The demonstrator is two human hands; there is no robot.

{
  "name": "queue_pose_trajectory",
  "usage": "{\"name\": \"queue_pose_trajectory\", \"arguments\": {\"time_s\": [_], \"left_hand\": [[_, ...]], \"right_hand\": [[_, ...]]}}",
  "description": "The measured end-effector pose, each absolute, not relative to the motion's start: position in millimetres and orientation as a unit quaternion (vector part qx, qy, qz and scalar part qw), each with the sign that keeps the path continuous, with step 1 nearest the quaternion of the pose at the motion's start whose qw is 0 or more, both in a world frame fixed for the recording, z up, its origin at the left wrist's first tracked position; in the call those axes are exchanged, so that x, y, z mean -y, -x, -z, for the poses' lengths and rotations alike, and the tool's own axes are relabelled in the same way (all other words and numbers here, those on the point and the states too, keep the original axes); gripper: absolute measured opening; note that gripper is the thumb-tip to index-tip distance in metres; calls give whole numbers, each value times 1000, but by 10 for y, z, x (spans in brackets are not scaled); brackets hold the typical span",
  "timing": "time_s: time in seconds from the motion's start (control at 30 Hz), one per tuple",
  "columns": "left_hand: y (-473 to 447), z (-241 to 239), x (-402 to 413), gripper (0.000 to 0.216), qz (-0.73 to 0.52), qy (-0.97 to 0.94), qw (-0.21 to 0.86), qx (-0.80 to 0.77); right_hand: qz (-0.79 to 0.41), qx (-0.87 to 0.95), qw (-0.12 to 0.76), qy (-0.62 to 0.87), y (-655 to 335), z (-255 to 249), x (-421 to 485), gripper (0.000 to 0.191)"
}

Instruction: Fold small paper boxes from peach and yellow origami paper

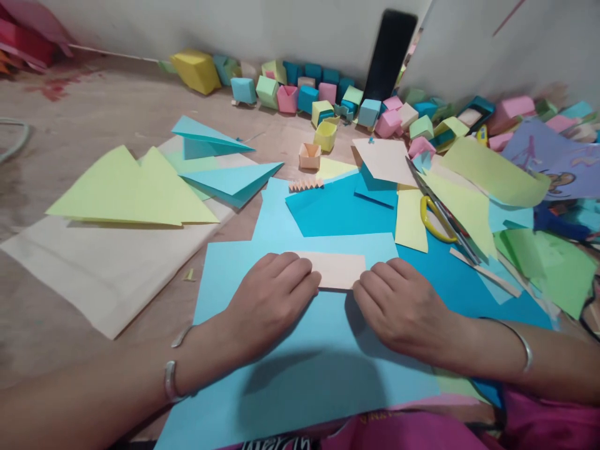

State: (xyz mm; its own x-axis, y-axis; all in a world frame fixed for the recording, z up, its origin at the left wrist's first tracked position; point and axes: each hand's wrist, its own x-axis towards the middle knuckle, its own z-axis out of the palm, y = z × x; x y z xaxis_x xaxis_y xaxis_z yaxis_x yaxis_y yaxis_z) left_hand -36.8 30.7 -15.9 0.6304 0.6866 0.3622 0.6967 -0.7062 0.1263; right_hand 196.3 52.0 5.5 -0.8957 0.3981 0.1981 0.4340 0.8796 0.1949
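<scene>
A small peach paper rectangle (335, 269) lies on a large light-blue sheet (290, 362) in front of me. My left hand (269, 303) presses its left end with the fingers curled down on it. My right hand (403, 306) holds its right end the same way, fingers bent over the lower edge. A silver bangle sits on each wrist. The paper's lower edge is hidden under my fingers.
Yellow-handled scissors (438, 215) lie to the right among loose green, yellow and blue sheets. A row of small folded paper boxes (323, 97) lines the back wall beside a dark phone (390, 53). Folded green (131, 190) and teal triangles rest on a beige sheet (105, 269) at left.
</scene>
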Motion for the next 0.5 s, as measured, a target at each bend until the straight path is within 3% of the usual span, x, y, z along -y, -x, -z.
{"name": "queue_pose_trajectory", "arguments": {"time_s": [0.17,0.5], "left_hand": [[403,174,-289,17,236,895,16,378],[429,201,-323,13,242,848,-141,450]], "right_hand": [[48,967,102,229,-1951,-79,-510,18],[-15,955,72,286,-1971,40,-638,26]]}}
